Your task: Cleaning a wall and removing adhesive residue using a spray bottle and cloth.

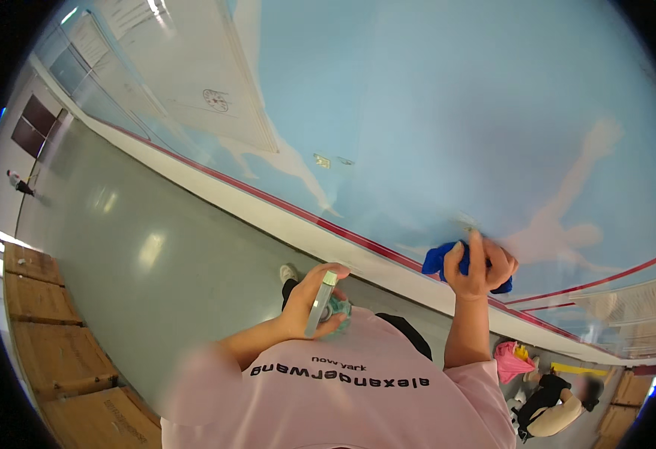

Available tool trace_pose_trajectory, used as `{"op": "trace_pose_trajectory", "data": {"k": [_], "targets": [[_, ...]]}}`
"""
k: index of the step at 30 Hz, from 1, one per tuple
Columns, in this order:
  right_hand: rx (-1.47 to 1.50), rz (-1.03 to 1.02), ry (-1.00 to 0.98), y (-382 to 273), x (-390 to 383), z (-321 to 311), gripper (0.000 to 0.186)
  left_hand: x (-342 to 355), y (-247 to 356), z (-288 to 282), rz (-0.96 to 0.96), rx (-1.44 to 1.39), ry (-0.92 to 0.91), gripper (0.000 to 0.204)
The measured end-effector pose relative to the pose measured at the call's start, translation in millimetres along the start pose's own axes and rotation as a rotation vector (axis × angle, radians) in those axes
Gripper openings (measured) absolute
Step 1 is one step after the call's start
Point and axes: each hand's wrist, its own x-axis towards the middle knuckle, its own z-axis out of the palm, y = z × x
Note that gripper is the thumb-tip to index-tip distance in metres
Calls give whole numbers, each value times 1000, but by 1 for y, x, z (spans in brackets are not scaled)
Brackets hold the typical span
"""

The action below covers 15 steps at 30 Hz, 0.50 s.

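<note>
My right hand is closed around a crumpled blue cloth and presses it to the light blue wall, just above the red stripe. Right above its fingers is a small pale smudge on the wall. In front of my chest, my left hand has its fingers closed round a flat, clear strip-like tool with a pale green end. A rounded, teal-tinted clear thing shows in the same grip; its kind cannot be made out.
Two small yellowish patches mark the wall farther left. Whiteboard-like panels hang at the upper left. Cardboard boxes line the left side of the grey floor. A pink bag and a crouching person are at the lower right.
</note>
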Motion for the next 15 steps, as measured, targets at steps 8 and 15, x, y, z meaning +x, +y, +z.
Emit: {"op": "trace_pose_trajectory", "data": {"k": [8,15], "targets": [[-70,-42,-23,10,-12,-8,31,-8,-10,10,-18,-46,120,67],[27,11,34,-1,3,-4,32,2,11,-4,-55,44,-26,68]]}}
